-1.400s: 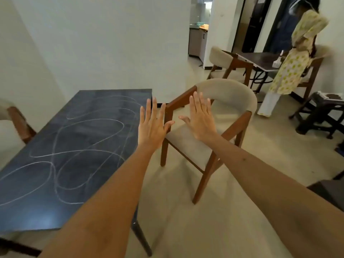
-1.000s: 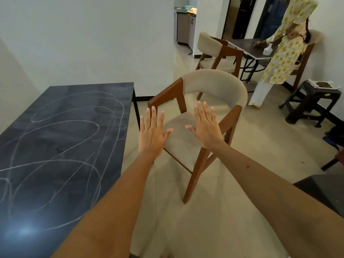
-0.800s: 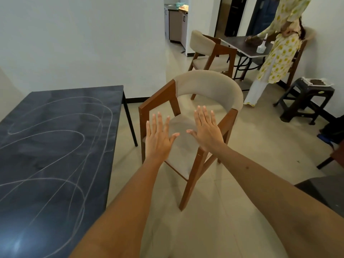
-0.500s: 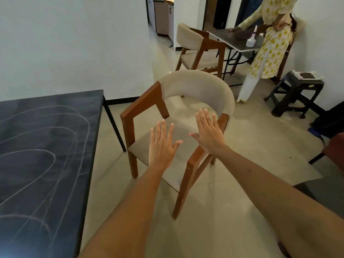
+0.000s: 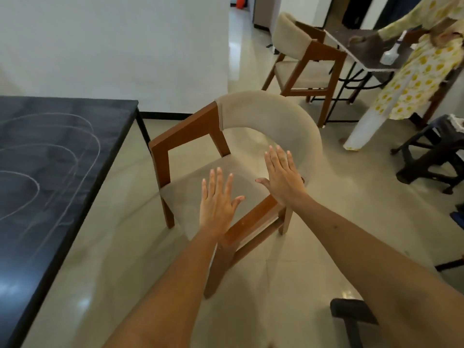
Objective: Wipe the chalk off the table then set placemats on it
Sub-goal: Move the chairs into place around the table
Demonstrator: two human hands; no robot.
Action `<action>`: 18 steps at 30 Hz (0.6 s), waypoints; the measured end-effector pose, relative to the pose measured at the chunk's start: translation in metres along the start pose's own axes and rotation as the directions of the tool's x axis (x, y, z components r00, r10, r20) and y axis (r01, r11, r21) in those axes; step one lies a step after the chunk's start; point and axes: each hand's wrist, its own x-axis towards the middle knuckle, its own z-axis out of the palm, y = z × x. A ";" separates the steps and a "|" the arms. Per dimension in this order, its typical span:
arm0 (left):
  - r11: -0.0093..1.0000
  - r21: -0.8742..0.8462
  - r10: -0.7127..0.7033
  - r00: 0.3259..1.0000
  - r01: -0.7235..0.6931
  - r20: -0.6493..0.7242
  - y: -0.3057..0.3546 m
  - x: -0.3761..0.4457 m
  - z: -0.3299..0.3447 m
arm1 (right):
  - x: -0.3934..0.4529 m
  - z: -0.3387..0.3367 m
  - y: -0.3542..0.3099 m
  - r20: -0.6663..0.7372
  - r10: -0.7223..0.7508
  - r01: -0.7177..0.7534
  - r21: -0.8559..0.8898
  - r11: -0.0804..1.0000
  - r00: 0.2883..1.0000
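Landmark: the wooden armchair (image 5: 226, 177) with the beige padded seat and curved back, standing on the tiled floor in mid-frame; every place below is given from it.
Counter: the dark counter (image 5: 57, 156) lies to the left of the armchair, apart from it, with a strip of floor between the two.
Chalk: pale looping chalk lines (image 5: 82, 144) cross the counter top; from how they lie, nothing has been wiped yet.
Left hand: the left hand (image 5: 218, 204) is held out flat, palm down, over the front of the armchair seat; its fingers (image 5: 213, 180) are straight and spread a little apart, holding nothing.
Right hand: the right hand (image 5: 283, 175) is likewise flat and empty, over the right side of the seat near the right armrest; fingers straight and close together, thumb out. Whether either hand touches the chair cannot be told.
Further right: a second armchair (image 5: 306, 61) and a smaller dark table stand well behind and to the right of the landmark chair, where another person in a yellow-patterned garment (image 5: 411, 71) bends over it; a dark stool (image 5: 437, 151) sits at the far right.
Not in view: no cloth and no placemats show anywhere.
Step in hand: judged as the very start, with both hands empty and turned away from the counter.
Next move: it calls for finding something to wipe with, then turning left to the counter and rubbing out the loops before any placemat goes down.
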 end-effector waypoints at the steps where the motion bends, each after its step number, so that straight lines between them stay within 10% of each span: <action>1: 1.000 -0.001 -0.022 1.000 0.022 0.012 0.007 0.002 0.003 | 0.005 0.003 0.008 -0.004 -0.031 0.031 -0.004 1.000 1.000; 7: 0.989 -0.060 -0.132 0.990 0.135 0.057 0.032 0.021 0.021 | 0.055 0.014 0.053 0.008 -0.173 0.172 0.012 0.985 0.985; 12: 0.976 -0.218 0.067 0.957 -0.004 0.281 0.040 0.027 0.058 | 0.097 0.040 0.071 0.173 -0.345 0.329 0.118 0.937 0.922; 18: 0.956 -0.278 0.069 0.847 0.095 0.527 0.042 0.046 0.084 | 0.115 0.051 0.079 0.771 -0.340 0.097 0.344 0.934 0.539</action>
